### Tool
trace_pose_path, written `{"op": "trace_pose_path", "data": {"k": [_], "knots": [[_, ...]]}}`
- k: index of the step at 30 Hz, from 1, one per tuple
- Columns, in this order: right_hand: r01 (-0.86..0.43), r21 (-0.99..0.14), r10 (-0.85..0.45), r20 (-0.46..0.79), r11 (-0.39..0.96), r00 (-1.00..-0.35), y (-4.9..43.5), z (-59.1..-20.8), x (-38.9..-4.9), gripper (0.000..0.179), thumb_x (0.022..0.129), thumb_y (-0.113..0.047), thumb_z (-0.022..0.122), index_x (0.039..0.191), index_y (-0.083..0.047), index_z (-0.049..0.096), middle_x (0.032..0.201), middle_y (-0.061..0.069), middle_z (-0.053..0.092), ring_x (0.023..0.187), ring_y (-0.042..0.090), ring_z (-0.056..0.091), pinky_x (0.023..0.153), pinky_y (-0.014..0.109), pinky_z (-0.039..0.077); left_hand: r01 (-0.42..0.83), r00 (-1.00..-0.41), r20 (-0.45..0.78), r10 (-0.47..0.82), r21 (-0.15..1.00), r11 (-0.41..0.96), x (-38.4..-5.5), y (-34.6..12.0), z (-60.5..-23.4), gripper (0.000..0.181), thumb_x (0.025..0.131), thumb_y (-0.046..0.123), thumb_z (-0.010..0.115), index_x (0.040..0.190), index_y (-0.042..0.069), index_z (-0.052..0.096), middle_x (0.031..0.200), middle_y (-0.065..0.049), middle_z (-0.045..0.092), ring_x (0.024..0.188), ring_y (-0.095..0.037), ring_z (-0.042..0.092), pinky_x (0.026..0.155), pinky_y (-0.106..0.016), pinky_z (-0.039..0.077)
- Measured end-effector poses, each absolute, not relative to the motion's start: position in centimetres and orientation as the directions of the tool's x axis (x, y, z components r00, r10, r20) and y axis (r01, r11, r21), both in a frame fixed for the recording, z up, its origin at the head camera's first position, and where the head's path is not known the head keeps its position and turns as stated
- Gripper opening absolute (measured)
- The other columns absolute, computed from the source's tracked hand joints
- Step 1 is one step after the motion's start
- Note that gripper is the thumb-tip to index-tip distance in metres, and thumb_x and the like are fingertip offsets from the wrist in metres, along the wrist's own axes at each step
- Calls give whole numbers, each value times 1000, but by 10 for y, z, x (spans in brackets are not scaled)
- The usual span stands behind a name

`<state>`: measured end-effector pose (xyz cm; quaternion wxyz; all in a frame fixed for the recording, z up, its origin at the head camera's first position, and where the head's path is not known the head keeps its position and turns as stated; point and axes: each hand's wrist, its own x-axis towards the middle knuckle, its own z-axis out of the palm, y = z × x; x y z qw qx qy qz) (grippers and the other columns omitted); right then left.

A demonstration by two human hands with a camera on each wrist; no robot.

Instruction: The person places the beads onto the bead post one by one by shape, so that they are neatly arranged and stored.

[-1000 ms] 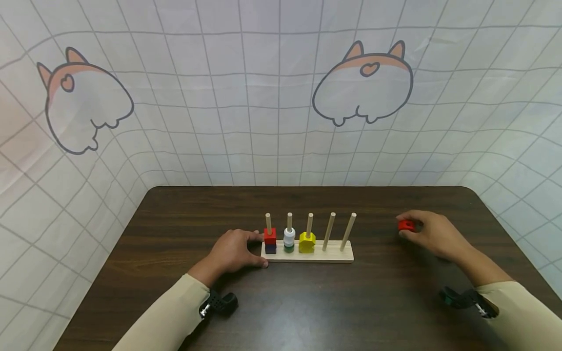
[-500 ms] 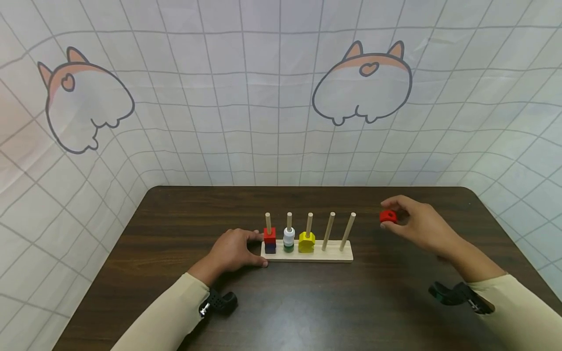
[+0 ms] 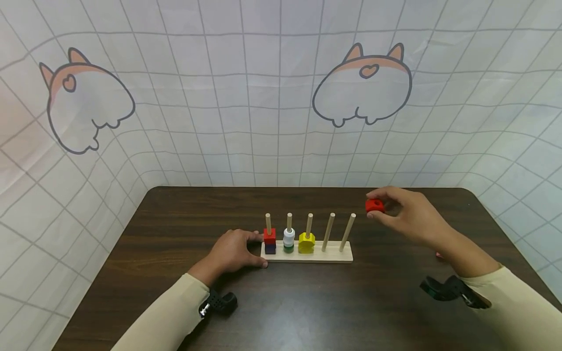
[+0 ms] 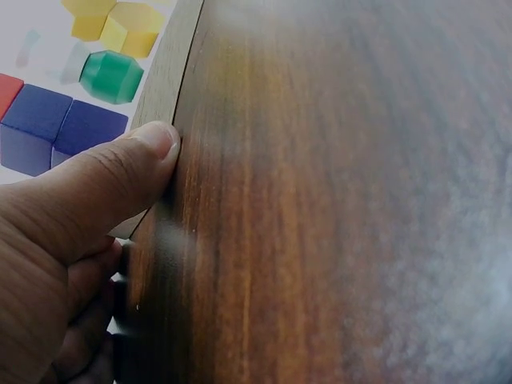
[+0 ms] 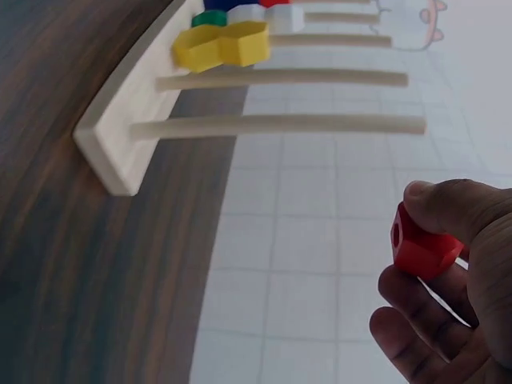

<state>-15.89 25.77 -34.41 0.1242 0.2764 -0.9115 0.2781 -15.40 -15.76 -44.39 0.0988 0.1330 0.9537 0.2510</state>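
A pale wooden peg board (image 3: 332, 257) stands on the table, its left end gripped by my left hand (image 3: 233, 251). In the left wrist view the thumb (image 4: 148, 152) presses on the board's front edge. Red over dark blue blocks (image 3: 270, 236) sit on the leftmost peg. Beside them are white beads (image 3: 289, 236) above green, then yellow blocks (image 3: 306, 243). The two right pegs are bare. My right hand (image 3: 414, 214) pinches a red block (image 3: 374, 205) with a hole, in the air right of the rightmost peg. The right wrist view shows it between thumb and finger (image 5: 422, 250).
A dark brown wooden table (image 3: 303, 302) lies beneath everything. Partly hidden by the right wrist, a small reddish thing (image 3: 439, 255) is on the table. Behind hangs a white gridded cloth (image 3: 281, 122) with cartoon drawings.
My right hand has moved left and up toward the peg board with the red block. A small reddish thing now shows behind the right wrist. My left hand has stayed in place.
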Motion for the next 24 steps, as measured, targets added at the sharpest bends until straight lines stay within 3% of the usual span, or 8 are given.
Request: {"op": "trace_pose_path", "data": {"k": [24], "knots": [[-691, -471, -538, 434, 549, -723, 204, -321, -161, 44, 82, -5, 86, 122, -7, 69, 100, -3, 72, 86, 9, 67, 75, 30, 57, 202, -945, -125, 301, 500, 842, -154, -157, -444, 67, 71, 47, 93, 128, 18, 74, 140, -3, 63, 134, -38, 52, 110, -59, 37]]}}
